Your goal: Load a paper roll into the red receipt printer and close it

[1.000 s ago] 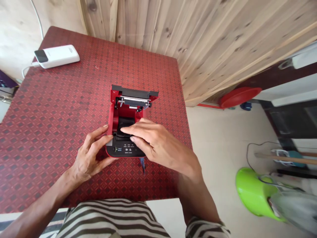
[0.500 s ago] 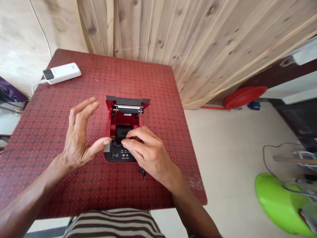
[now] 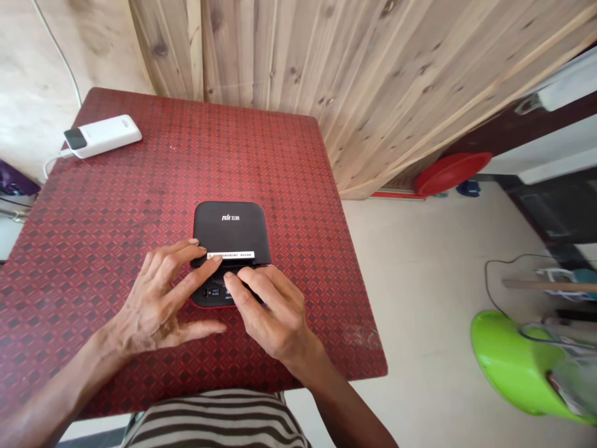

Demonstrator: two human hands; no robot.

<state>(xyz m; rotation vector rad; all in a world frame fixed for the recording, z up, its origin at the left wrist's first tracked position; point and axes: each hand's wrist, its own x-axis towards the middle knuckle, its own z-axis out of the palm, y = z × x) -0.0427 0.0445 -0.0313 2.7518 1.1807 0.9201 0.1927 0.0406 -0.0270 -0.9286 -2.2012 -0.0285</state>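
A small black and red printer (image 3: 231,230) lies on the table, its black lid down or nearly down. White lettering and a white label strip are on the lid. My left hand (image 3: 161,295) rests its fingertips on the lid's near left edge, with the fingers stretched and the thumb held apart. At the slot along the lid's front edge, my right hand (image 3: 275,308) has its thumb and fingers closed together. A dark piece seems to lie at those fingertips, but I cannot make out what it is. The right hand covers part of the button panel (image 3: 212,292).
The table (image 3: 153,168) has a red patterned top. A white power bank (image 3: 105,135) with a cable lies at its far left corner. Wooden boards (image 3: 261,56) stand behind. On the floor to the right are a green chair or stool (image 3: 508,367) and a red basin (image 3: 450,173).
The printer's lid has swung down from upright over the compartment. My left hand has come from beside the printer onto the lid. My right hand stays near the slot.
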